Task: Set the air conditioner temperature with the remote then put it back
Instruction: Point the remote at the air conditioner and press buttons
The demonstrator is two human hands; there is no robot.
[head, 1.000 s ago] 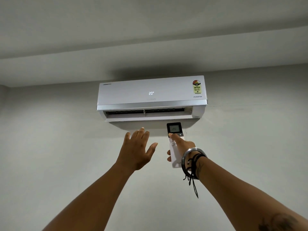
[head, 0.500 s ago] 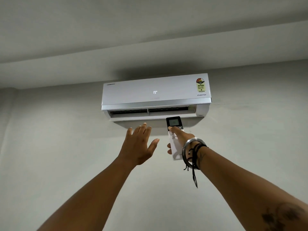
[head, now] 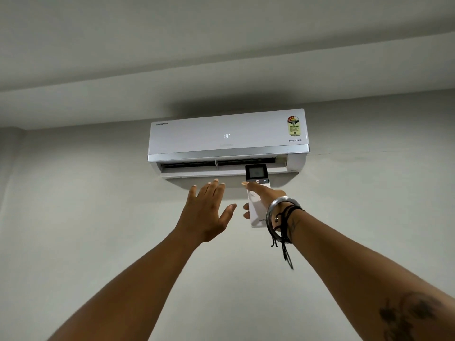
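A white air conditioner hangs high on the wall, its front display reading 19 degrees and its lower flap open. My right hand holds a white remote upright and pointed at the unit, thumb lying across the buttons just under the small screen. A metal bangle and black cords circle that wrist. My left hand is raised beside the remote, fingers spread, palm toward the flap, holding nothing and touching nothing.
Plain grey wall surrounds the unit, with a ceiling beam directly above it. A thin crack line runs right from the unit's upper right corner. Both forearms stretch up from the bottom of the view.
The display dropped from 20 to 19 degrees. Both hands rose slightly toward the unit, and the remote now overlaps the flap.
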